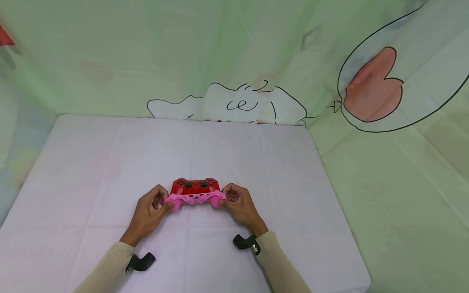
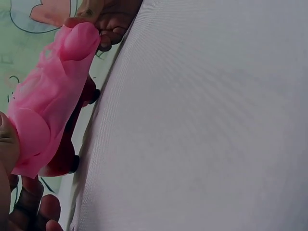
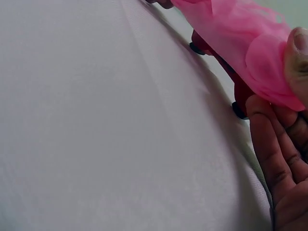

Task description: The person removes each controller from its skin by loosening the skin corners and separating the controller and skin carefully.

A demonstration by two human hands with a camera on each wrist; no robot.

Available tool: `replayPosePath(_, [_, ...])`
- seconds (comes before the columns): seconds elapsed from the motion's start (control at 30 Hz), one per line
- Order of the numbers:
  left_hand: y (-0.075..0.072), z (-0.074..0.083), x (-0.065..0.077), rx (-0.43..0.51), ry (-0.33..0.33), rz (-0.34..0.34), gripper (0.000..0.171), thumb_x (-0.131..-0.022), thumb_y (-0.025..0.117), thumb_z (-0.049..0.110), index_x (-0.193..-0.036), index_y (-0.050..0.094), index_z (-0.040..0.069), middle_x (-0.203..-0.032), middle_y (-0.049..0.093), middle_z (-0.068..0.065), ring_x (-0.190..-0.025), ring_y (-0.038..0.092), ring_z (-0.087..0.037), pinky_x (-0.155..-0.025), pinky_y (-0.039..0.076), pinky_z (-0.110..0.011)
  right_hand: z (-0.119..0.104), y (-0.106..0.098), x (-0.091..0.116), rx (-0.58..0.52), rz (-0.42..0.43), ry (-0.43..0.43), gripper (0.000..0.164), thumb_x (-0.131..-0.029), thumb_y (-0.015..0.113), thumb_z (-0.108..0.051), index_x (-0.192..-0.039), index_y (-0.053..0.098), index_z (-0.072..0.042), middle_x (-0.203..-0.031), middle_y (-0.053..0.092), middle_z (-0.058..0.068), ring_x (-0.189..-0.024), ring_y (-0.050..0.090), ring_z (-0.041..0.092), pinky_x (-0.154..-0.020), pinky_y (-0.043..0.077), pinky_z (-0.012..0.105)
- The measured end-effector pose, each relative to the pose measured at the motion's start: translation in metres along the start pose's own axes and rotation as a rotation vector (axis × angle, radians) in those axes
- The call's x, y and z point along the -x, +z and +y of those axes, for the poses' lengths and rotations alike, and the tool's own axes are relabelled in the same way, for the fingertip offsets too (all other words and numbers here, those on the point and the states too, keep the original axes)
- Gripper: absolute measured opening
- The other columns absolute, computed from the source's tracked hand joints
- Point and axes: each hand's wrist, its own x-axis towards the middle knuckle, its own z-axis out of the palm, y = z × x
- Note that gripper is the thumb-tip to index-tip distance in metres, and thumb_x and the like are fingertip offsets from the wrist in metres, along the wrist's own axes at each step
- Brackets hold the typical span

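Note:
A red game controller point(image 1: 196, 186) is partly covered by a pink silicone sleeve point(image 1: 196, 198), which wraps its near side and both grips. The controller's buttons and thumbsticks show on top, beyond the sleeve's edge. My left hand point(image 1: 149, 209) pinches the sleeve's left end between thumb and fingers. At the other end, my right hand point(image 1: 242, 204) pinches the sleeve in the same way. The pink sleeve point(image 2: 53, 82) looks stretched and wrinkled in the left wrist view. In the right wrist view, the thumb point(image 3: 299, 57) presses on the sleeve's rounded end.
A table point(image 1: 154, 158) covered in white cloth lies under the hands. Behind and to the right hangs a light green cloth point(image 1: 205, 44) with drawings, one a balloon shape with a pink heart point(image 1: 373, 89). Black wrist mounts point(image 1: 141, 261) sit on both sleeved forearms.

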Motion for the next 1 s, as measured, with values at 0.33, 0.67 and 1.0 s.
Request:
replayPosePath(0.33, [-0.001, 0.002, -0.003, -0.024, -0.02, 0.031, 0.035, -0.086, 0.089, 0.015, -0.104, 0.059, 0.013, -0.083, 0.055, -0.002, -0.074, 0.051, -0.017, -0.064, 0.04, -0.022, -0.002, 0.007, 0.0, 0.024, 0.046, 0.037, 0.022, -0.088, 0.085, -0.003, -0.095, 0.064, -0.001, -0.089, 0.062, 0.007, -0.076, 0.056, 0.011, -0.067, 0.05, 0.016])
replayPosePath(0.67, [0.002, 0.003, -0.002, -0.044, -0.025, 0.042, 0.032, -0.087, 0.088, 0.017, -0.101, 0.059, 0.014, -0.081, 0.052, -0.006, -0.075, 0.049, -0.015, -0.064, 0.038, -0.022, -0.004, 0.007, 0.0, 0.03, 0.066, 0.064, 0.022, -0.088, 0.086, -0.005, -0.095, 0.065, -0.002, -0.087, 0.062, 0.007, -0.075, 0.056, 0.011, -0.067, 0.048, 0.016])
replayPosePath(1.0, [0.008, 0.001, -0.004, -0.136, 0.003, 0.091, 0.033, -0.086, 0.088, 0.019, -0.099, 0.058, 0.014, -0.082, 0.051, -0.004, -0.077, 0.048, -0.014, -0.064, 0.036, -0.022, -0.007, 0.015, 0.001, 0.06, 0.13, 0.106, 0.021, -0.088, 0.082, 0.001, -0.095, 0.065, -0.009, -0.076, 0.056, -0.001, -0.069, 0.049, 0.007, -0.059, 0.04, 0.018])
